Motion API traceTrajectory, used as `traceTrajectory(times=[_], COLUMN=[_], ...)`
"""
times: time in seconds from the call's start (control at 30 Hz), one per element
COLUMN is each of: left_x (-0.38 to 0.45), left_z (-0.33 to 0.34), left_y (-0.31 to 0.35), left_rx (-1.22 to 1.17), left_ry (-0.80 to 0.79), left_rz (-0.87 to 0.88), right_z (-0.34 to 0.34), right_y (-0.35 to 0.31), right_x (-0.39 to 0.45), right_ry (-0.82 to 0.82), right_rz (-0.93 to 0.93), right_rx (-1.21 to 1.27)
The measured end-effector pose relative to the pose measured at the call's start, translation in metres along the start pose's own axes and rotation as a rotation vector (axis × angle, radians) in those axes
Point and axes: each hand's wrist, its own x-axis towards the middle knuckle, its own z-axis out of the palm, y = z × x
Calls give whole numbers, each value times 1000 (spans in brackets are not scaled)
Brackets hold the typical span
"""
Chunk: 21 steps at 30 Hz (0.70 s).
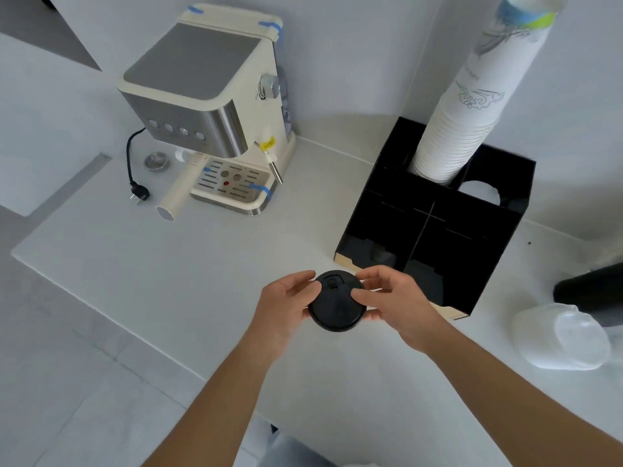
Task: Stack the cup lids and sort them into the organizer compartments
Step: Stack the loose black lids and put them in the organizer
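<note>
Both my hands hold a round black cup lid (333, 310) above the white counter, just in front of the black organizer (472, 251). My left hand (286, 305) grips its left rim, fingers curled over the top edge. My right hand (394, 298) pinches the right rim, thumb lying on the lid's top. Whether this is one lid or a small stack is hard to tell. The organizer's front compartments are dark, and black lids show faintly in the front right one. A tall stack of white paper cups (472, 106) stands in its back left compartment.
A cream espresso machine (209, 109) stands at the back left, its portafilter handle (175, 193) jutting forward, with a black cord and plug (138, 193) beside it. Clear plastic lids (563, 338) lie at the right, next to a dark object (593, 291). The counter's edge runs diagonally at lower left.
</note>
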Motion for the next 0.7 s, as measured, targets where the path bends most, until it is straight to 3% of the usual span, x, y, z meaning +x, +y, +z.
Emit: traceTrajectory(times=[0.23,0.4,0.7], left_x=[-19,-38,-41], left_z=[21,40,89], left_y=[6,5,7], left_rx=[37,57,169], left_ry=[-77,-227,-217], left_rz=[43,5,64], right_z=[-24,-49,-79], right_y=[3,10,23], right_x=[-33,-57,-77], right_ry=[72,180,365], right_rz=[-44,-79,-112], right_rx=[152,218,273])
